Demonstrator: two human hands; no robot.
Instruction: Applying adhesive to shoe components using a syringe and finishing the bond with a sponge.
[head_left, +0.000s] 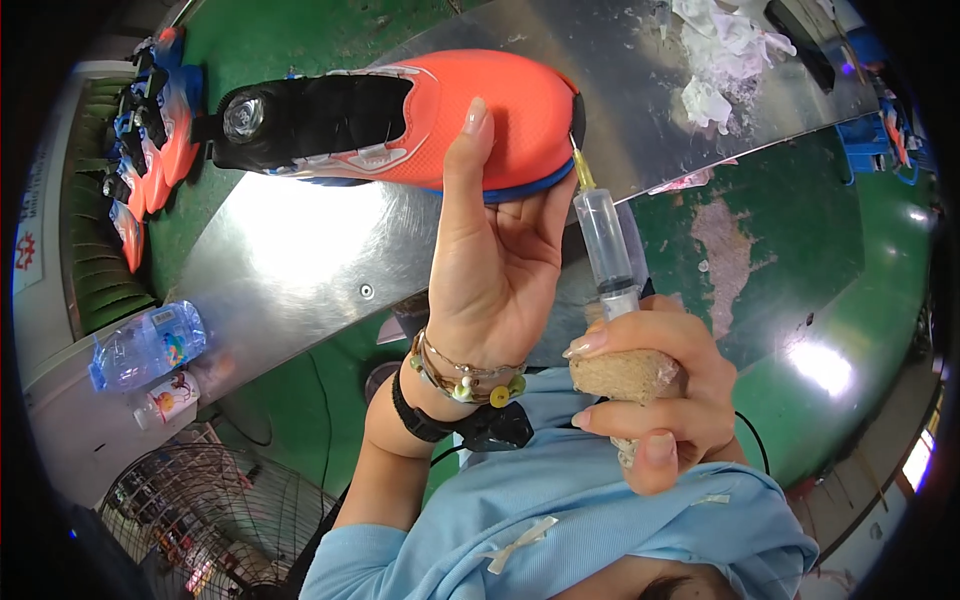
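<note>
My left hand (pixel 490 260) grips an orange sports shoe (pixel 490 110) by its toe end, thumb pressed on the upper and fingers curled beneath the blue sole. The shoe has a black tongue area with a round dial (pixel 243 118) at its left end. In my right hand (pixel 670 390) is a clear plastic syringe (pixel 603 235) with a yellow needle hub, pointing up. Its needle tip meets the shoe's edge near the toe. A rough tan lump (pixel 625 375), perhaps a used sponge or pad, is also clutched in that hand.
A metal worktable (pixel 330 260) runs beneath the shoe. Crumpled white paper (pixel 720 55) lies at the far right beside a dark flat object (pixel 800 45). More orange and blue shoes (pixel 160 130) hang at left above a clear bottle (pixel 150 345). A wire fan cage (pixel 215 520) stands near left.
</note>
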